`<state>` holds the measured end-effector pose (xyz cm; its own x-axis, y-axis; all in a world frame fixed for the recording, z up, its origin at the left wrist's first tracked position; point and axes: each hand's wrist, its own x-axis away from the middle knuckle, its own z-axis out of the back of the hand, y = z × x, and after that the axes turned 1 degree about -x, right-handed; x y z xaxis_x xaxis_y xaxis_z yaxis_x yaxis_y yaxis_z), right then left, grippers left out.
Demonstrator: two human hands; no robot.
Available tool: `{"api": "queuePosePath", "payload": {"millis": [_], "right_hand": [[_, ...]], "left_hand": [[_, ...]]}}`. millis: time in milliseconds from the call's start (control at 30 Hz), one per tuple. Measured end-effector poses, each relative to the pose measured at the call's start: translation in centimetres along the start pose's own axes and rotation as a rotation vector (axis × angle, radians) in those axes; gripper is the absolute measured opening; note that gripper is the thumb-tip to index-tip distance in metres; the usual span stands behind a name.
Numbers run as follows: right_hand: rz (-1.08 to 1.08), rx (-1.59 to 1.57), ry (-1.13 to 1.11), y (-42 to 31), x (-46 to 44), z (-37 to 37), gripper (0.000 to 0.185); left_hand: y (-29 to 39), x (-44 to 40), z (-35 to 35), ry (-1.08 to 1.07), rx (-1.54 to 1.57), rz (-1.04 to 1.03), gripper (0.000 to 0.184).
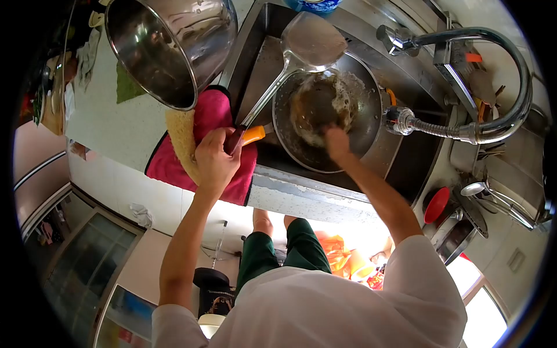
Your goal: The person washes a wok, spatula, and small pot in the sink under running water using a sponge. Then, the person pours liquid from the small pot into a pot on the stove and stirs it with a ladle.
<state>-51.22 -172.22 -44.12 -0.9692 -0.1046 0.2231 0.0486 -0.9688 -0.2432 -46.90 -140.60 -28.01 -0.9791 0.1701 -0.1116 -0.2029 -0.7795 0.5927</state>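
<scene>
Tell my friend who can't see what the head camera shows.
The right hand reaches into a foamy pan at a sink while the left hand holds a spatula. A pot is at left, a faucet at right.

spatula slants over left rim of wok, blocking that side; tap nozzle juts in at right. open passage across front, between left hand and right forearm.
</scene>
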Motion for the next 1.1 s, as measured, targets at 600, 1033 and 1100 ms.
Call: {"api": "queuePosePath", "payload": {"millis": [600, 1033, 1100], "right_hand": [[-0.056, -0.056, 0.070, -1.8, -1.8, -0.4, 0.009], [0.088, 0.296, -0.029, 4.7, -6.0, 3.0, 0.024], [0.235, 0.401, 0.031, 7.6, -4.1, 4.3, 0.026]], "left_hand": [[0.3, -0.3, 0.0, -0.011, -0.018, 0.006, 0.023], [0.3, -0.3, -0.1, 0.025, -0.003, -0.016, 0.021], [0.2, -0.2, 0.0, 0.014, -0.006, 0.000, 0.021]]}}
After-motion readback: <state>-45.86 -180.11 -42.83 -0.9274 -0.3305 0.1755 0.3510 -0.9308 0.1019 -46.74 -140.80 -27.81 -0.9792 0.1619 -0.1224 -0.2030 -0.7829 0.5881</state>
